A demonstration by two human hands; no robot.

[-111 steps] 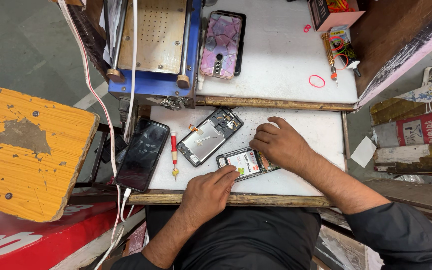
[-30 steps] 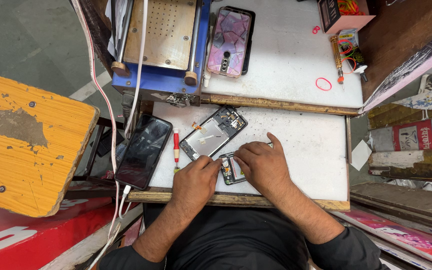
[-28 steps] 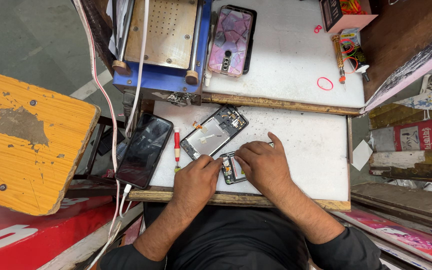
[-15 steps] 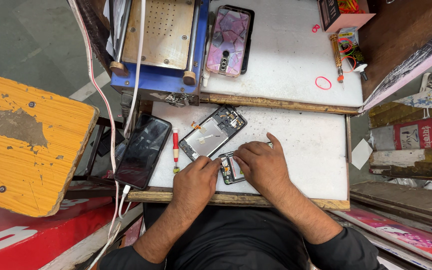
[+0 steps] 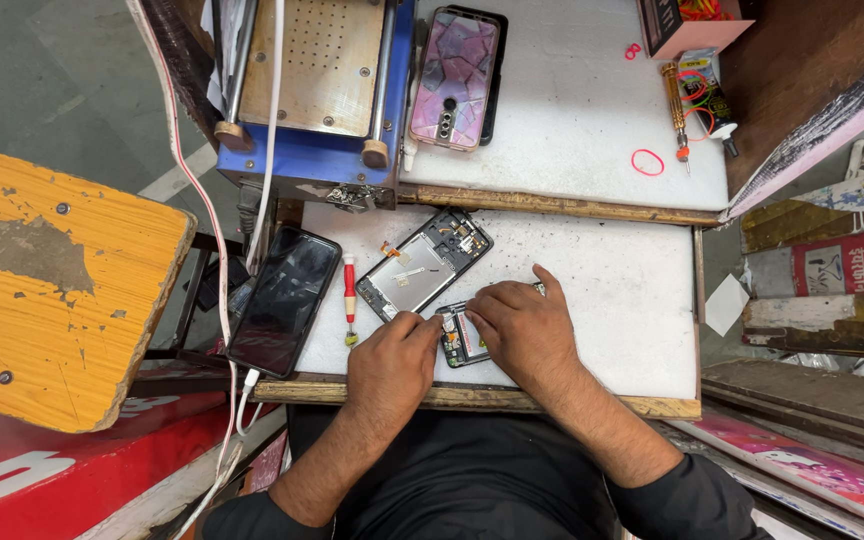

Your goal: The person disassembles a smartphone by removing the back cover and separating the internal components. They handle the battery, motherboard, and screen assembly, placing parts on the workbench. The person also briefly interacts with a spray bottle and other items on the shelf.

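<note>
Nearest: 2 hands over 1 small phone part (image 5: 462,338), which lies on the white work mat (image 5: 612,300) near the front wooden edge. Left hand (image 5: 392,365): fingers curled, tips pressing the part's left edge; pinch vs. plain press, cannot tell. Right hand (image 5: 522,330): fingers bent and close together, lying over the part's right side, thumb stretched out to the far side; part mostly hidden under it.

Next, just beyond the hands: 1 opened phone frame (image 5: 424,264), tilted, internals up. Left of it: 1 red-handled screwdriver (image 5: 350,297). Further left: 1 dark phone (image 5: 284,300), screen up, half off the mat edge, white cable (image 5: 242,400) at its near end.

Far shelf: 1 phone in pink marbled case (image 5: 454,64), 1 blue machine w/ metal plate (image 5: 317,90), 1 red rubber band (image 5: 647,161), 1 small screwdriver (image 5: 674,105).

Left, off bench: 1 worn yellow stool (image 5: 52,290).
</note>
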